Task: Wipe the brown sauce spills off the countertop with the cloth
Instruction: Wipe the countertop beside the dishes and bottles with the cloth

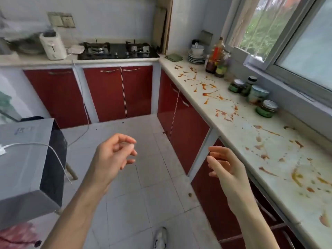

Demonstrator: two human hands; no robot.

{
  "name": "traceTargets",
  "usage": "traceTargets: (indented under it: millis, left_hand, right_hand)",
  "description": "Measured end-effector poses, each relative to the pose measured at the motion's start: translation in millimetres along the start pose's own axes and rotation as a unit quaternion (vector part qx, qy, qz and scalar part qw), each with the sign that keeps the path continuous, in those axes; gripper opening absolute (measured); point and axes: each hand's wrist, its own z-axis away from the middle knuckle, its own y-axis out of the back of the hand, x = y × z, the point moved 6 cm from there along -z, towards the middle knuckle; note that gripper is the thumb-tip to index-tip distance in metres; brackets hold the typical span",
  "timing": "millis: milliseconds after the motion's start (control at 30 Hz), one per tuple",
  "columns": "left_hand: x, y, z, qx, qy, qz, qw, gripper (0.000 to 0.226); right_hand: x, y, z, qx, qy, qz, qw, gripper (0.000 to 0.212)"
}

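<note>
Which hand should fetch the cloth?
Right: the empty right hand hovers beside the sauce-spattered pale countertop whose far corner holds the folded green cloth; the left hand is farther, over the floor.

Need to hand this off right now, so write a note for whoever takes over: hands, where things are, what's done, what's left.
Hands: the left hand is open and empty over the floor. The right hand is open and empty, in the air short of the countertop.
Things: the green folded cloth lies at the countertop's far end beside the stacked dishes. The brown sauce spills streak the whole countertop.
Done: nothing wiped yet.
Left: fetch the cloth, wipe every spill, mind the jars by the wall.
</note>
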Motion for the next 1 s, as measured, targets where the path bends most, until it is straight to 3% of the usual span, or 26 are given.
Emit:
traceTargets:
  millis: [167,267,500,633,1000]
  left_hand:
    - [43.9,-24.5,-89.9,0.021,-0.135,-0.23,0.963,0.016]
    - [69.1,-34.6,-149.0,0.037,-0.21,-0.301,0.929,0.009]
    - [67.8,-10.9,-281.0,0.052,-0.177,-0.257,0.949,0.018]
    - [53.1,12.7,-381.1,0.062,-0.155,-0.225,0.96,0.018]
    - [74.1,-10.4,-730.6,-0.076,-0.125,-0.182,0.972,0.008]
  right_hand:
    - [-16.7,-28.7,-100.8,-0.023,0.049,0.082,0.995,0.043]
    - [-33.7,-61.9,-175.2,-0.037,0.086,0.086,0.992,0.043]
    - [-39.7,-134.0,-301.6,-0.058,0.085,0.063,0.993,0.02]
    - [-38.2,-181.2,-390.5,-0.048,0.078,0.071,0.993,0.019]
    - [-46.9,-273.1,-628.0,0.061,0.007,0.051,0.997,0.023]
